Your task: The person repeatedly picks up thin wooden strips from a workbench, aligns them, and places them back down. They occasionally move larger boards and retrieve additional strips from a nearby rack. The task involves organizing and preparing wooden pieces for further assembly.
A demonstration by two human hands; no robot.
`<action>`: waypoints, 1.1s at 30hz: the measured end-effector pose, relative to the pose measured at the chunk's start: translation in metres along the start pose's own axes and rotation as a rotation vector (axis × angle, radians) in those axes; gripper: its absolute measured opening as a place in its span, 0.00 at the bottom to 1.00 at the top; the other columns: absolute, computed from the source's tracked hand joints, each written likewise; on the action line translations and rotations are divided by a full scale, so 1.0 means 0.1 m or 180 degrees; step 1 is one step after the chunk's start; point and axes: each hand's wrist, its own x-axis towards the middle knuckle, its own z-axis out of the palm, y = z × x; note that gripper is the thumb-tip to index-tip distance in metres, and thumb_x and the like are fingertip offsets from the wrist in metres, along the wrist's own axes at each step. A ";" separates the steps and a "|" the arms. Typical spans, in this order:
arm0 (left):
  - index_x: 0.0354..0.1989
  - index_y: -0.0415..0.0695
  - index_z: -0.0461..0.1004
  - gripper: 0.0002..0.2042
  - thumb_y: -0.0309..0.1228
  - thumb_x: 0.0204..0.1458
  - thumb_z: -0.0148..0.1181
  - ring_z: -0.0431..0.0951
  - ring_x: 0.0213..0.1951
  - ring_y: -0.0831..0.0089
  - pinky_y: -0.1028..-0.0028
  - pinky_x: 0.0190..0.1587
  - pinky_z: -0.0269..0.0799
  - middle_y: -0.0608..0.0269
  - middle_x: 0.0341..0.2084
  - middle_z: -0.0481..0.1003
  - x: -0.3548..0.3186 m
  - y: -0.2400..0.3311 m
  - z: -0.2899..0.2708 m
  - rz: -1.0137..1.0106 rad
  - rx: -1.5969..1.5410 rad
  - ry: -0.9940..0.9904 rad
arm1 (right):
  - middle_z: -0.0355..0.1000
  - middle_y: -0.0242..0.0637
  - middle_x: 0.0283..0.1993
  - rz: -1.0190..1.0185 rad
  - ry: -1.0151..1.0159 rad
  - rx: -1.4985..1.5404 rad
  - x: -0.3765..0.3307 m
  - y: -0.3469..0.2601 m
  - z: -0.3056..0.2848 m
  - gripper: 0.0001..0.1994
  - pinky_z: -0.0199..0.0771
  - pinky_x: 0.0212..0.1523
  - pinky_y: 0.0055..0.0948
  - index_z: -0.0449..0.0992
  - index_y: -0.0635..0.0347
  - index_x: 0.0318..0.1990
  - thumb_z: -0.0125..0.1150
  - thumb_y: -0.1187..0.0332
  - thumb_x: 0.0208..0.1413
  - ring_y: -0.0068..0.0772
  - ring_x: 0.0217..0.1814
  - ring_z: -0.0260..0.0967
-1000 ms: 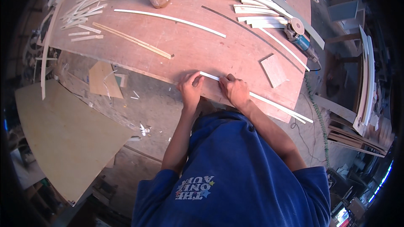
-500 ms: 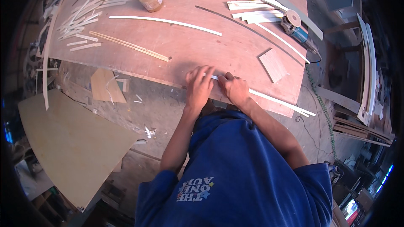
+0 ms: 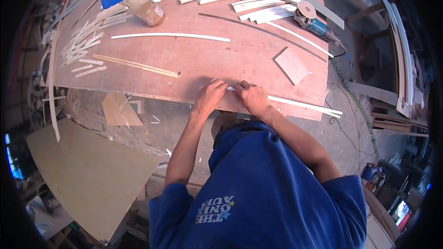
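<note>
A long thin white wooden strip (image 3: 304, 105) lies along the near edge of a large plywood worktop (image 3: 221, 62). My left hand (image 3: 210, 97) and my right hand (image 3: 251, 97) both press on the strip's left end, fingers curled over it, side by side. The strip's right end juts past the worktop's corner. My blue shirt fills the lower part of the view.
Farther back lie a curved white strip (image 3: 170, 36), a pale stick (image 3: 136, 65), a square plywood offcut (image 3: 292, 65), a blue power tool (image 3: 314, 22), a brown bottle (image 3: 146, 10) and piles of white strips (image 3: 258, 9). A large plywood sheet (image 3: 87, 170) rests on the floor at left.
Both hands slid slightly left along the strip and sit closer together. The view has shifted a little, with the worktop nearer.
</note>
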 end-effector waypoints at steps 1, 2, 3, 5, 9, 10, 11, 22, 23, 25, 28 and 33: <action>0.44 0.43 0.80 0.09 0.26 0.55 0.67 0.81 0.46 0.60 0.61 0.45 0.80 0.63 0.40 0.79 0.00 -0.01 0.00 0.0063 0.0047 0.0014 | 0.77 0.40 0.43 0.0025 -0.0076 0.0027 -0.01 0.03 -0.01 0.10 0.84 0.34 0.45 0.81 0.53 0.48 0.61 0.62 0.65 0.49 0.36 0.82; 0.44 0.43 0.80 0.09 0.26 0.55 0.67 0.81 0.45 0.60 0.61 0.45 0.81 0.63 0.40 0.78 -0.01 -0.03 0.02 0.0122 0.0092 0.0031 | 0.78 0.40 0.44 0.0046 -0.0157 0.0053 -0.02 0.04 -0.03 0.10 0.84 0.35 0.45 0.82 0.53 0.48 0.61 0.61 0.65 0.49 0.36 0.82; 0.44 0.43 0.80 0.08 0.26 0.56 0.67 0.81 0.46 0.60 0.61 0.44 0.81 0.63 0.40 0.78 -0.02 -0.04 0.03 0.0152 0.0102 0.0038 | 0.78 0.40 0.44 0.0116 -0.0191 0.0047 -0.04 0.05 -0.05 0.10 0.84 0.36 0.45 0.82 0.53 0.48 0.61 0.62 0.65 0.49 0.37 0.82; 0.43 0.43 0.80 0.08 0.27 0.56 0.66 0.81 0.46 0.61 0.62 0.44 0.81 0.63 0.39 0.78 -0.03 -0.06 0.04 0.0210 0.0120 0.0054 | 0.78 0.40 0.45 0.0253 -0.0262 0.0035 -0.07 0.05 -0.10 0.10 0.85 0.38 0.45 0.83 0.53 0.48 0.62 0.62 0.64 0.49 0.39 0.82; 0.43 0.42 0.80 0.08 0.27 0.56 0.66 0.81 0.45 0.61 0.62 0.44 0.82 0.63 0.39 0.78 -0.02 -0.04 0.04 0.0327 0.0271 0.0111 | 0.78 0.37 0.45 0.0087 0.0078 -0.0021 -0.07 0.07 -0.12 0.10 0.85 0.39 0.44 0.83 0.53 0.47 0.63 0.62 0.64 0.46 0.44 0.81; 0.43 0.42 0.80 0.08 0.27 0.56 0.66 0.81 0.45 0.62 0.62 0.44 0.82 0.63 0.39 0.78 -0.01 -0.02 0.03 0.0354 0.0303 0.0115 | 0.78 0.37 0.45 0.0062 0.0092 -0.0042 -0.06 0.08 -0.12 0.10 0.85 0.39 0.43 0.83 0.53 0.46 0.63 0.62 0.64 0.45 0.45 0.80; 0.43 0.42 0.80 0.08 0.27 0.56 0.66 0.81 0.45 0.62 0.62 0.44 0.82 0.63 0.39 0.78 -0.01 -0.02 0.02 0.0379 0.0340 0.0124 | 0.78 0.36 0.45 0.0032 0.0109 -0.0062 -0.05 0.08 -0.12 0.10 0.85 0.39 0.43 0.84 0.52 0.46 0.63 0.62 0.64 0.44 0.45 0.80; 0.56 0.40 0.77 0.18 0.27 0.57 0.66 0.80 0.53 0.54 0.59 0.55 0.79 0.56 0.53 0.78 -0.03 0.18 -0.14 -0.0223 -0.0281 -0.0018 | 0.77 0.35 0.43 -0.0111 0.0226 0.0067 -0.01 0.18 -0.03 0.07 0.84 0.38 0.41 0.82 0.54 0.42 0.62 0.67 0.59 0.41 0.45 0.79; 0.58 0.41 0.76 0.19 0.27 0.57 0.66 0.79 0.54 0.52 0.58 0.57 0.77 0.55 0.55 0.77 -0.02 0.28 -0.20 -0.0343 -0.0430 0.0028 | 0.78 0.35 0.41 -0.0124 0.0277 0.0079 -0.01 0.17 -0.02 0.06 0.83 0.37 0.42 0.83 0.54 0.41 0.63 0.66 0.61 0.41 0.43 0.79; 0.61 0.41 0.74 0.22 0.27 0.57 0.66 0.78 0.57 0.51 0.57 0.61 0.75 0.52 0.57 0.77 0.04 0.36 -0.19 -0.0134 -0.0265 0.0220 | 0.77 0.35 0.41 -0.0088 0.0181 -0.0043 0.03 0.18 -0.02 0.06 0.84 0.38 0.42 0.82 0.55 0.41 0.63 0.66 0.61 0.41 0.44 0.79; 0.61 0.41 0.74 0.21 0.25 0.58 0.64 0.78 0.57 0.51 0.57 0.63 0.74 0.49 0.55 0.78 0.06 0.40 0.11 -0.0157 -0.0300 0.0095 | 0.77 0.36 0.41 -0.0061 0.0154 0.0001 0.03 0.17 -0.02 0.06 0.84 0.39 0.42 0.82 0.56 0.41 0.63 0.66 0.61 0.42 0.45 0.79; 0.55 0.39 0.78 0.16 0.20 0.57 0.62 0.82 0.52 0.52 0.56 0.63 0.74 0.51 0.48 0.82 0.03 0.17 0.43 0.0038 -0.0581 0.0403 | 0.78 0.36 0.43 -0.0127 0.0065 0.0016 -0.04 0.27 -0.10 0.09 0.84 0.41 0.43 0.82 0.55 0.45 0.62 0.64 0.62 0.43 0.46 0.79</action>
